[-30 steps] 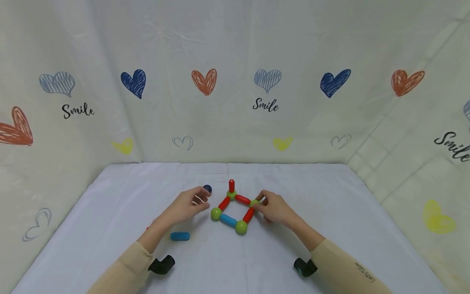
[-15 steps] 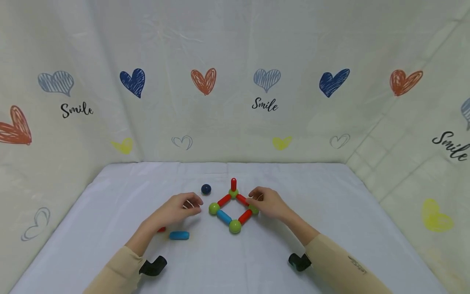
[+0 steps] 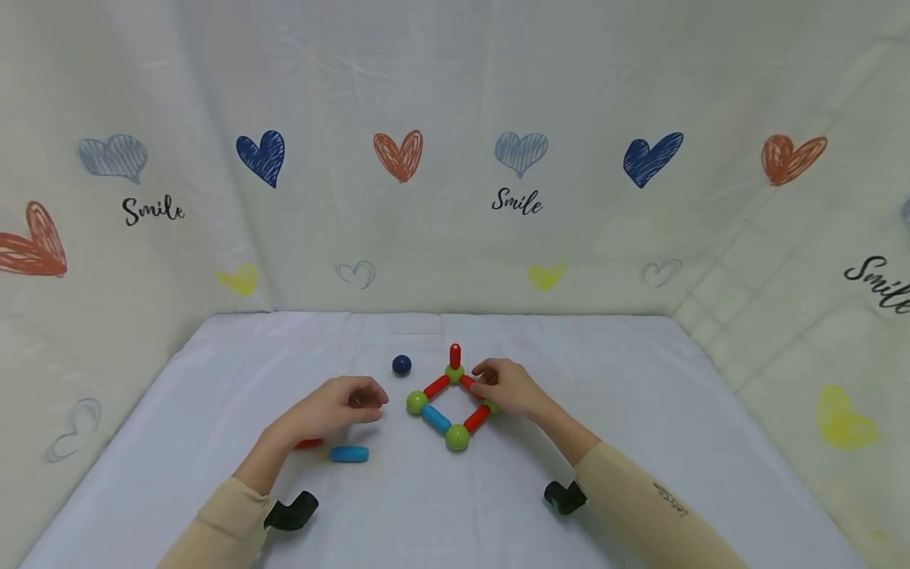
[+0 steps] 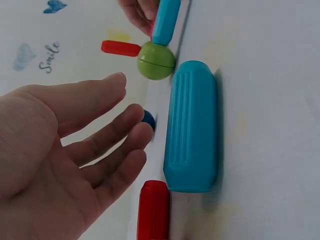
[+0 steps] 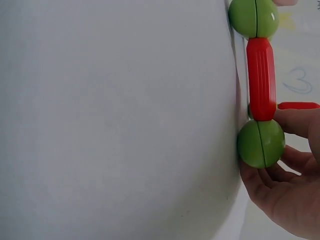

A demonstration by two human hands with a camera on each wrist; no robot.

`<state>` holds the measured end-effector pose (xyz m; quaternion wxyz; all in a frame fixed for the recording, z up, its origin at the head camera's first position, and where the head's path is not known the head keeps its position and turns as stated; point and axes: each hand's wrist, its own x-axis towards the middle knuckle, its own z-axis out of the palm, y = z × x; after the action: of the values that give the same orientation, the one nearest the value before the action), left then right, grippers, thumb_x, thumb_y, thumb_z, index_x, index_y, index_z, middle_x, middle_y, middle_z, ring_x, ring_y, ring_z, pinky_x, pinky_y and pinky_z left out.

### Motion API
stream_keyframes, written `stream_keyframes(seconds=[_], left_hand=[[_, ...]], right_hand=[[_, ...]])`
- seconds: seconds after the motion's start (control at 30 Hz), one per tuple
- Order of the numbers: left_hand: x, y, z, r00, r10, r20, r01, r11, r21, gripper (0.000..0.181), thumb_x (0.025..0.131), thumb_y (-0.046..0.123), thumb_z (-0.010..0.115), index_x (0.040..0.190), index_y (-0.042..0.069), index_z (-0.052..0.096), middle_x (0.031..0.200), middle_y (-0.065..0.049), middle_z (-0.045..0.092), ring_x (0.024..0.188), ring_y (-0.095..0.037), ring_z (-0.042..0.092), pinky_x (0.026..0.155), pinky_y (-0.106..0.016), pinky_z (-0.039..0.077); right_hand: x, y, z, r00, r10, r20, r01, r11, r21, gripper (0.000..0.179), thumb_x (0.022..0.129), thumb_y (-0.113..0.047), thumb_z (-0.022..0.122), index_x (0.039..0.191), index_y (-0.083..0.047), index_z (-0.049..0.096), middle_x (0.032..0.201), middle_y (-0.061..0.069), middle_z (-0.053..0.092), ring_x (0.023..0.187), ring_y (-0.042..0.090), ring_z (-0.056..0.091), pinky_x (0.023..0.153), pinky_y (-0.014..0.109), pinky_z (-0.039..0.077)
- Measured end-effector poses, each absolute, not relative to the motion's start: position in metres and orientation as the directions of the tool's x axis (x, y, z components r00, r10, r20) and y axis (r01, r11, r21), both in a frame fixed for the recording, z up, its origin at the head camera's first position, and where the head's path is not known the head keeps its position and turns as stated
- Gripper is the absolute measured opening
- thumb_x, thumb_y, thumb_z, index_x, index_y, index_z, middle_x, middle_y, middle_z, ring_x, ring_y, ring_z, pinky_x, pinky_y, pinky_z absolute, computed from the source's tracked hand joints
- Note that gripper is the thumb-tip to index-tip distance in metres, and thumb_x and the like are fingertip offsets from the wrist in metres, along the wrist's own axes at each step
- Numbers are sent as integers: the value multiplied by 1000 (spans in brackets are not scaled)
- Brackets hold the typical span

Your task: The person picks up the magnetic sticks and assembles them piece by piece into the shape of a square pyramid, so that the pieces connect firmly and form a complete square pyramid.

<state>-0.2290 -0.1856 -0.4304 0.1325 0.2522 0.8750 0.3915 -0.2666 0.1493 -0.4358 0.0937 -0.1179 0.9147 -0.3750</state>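
Observation:
A toy frame of green balls [image 3: 457,437] joined by red and blue rods lies as a diamond in the middle of the table. One red rod [image 3: 455,356] stands upright on its far ball. My right hand [image 3: 508,389] is at the frame's right corner. In the right wrist view its thumb lies at a red rod's end [image 5: 261,80], and its fingers curl round the green corner ball [image 5: 261,144]. My left hand [image 3: 348,405] hovers left of the frame, its fingers loosely bent and holding nothing. A loose blue rod [image 4: 192,127] lies close beside it.
A dark blue ball [image 3: 401,364] sits behind the frame, to its left. Near my left wrist lies a loose red rod [image 3: 309,444], partly hidden in the head view. A white cloth [image 3: 640,411] covers the table, and a printed curtain [image 3: 441,229] hangs behind.
The frame has turned slightly, then stayed put. My right hand has shifted left over its right corner. My left hand has drawn back to the left, uncovering the dark blue ball and red rod.

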Motion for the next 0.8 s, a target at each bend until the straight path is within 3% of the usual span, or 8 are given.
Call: stream_keyframes(seconds=[0.27,0.57,0.8], left_hand=[[-223,-186,-421,-837,542,-81,344,635,692,14,92,14,78,105,12,73,90,6,63,84,-19,57,74,-31,51],[-206,-185,-404,-802,566,-190,354,708,611,20,81,6,85,94,15,72,87,3,62,82,-20,54,71,-34,49],[-199,-179,-399,-779,583,-230,378,729,570,24,79,2,86,92,15,70,86,3,60,81,-18,53,71,-33,48]], right_hand=[[-267,150,-437,-956,-276,-101,-125,693,-710,30,95,-13,72,124,-5,67,94,3,64,84,20,59,71,30,55],[-262,154,-436,-955,-243,-171,-58,716,-696,57,90,-13,75,142,-6,53,95,5,62,82,21,60,70,29,56],[-256,158,-431,-946,-248,-207,-45,736,-675,65,90,-12,72,150,-6,46,98,7,62,82,22,59,69,31,55]])
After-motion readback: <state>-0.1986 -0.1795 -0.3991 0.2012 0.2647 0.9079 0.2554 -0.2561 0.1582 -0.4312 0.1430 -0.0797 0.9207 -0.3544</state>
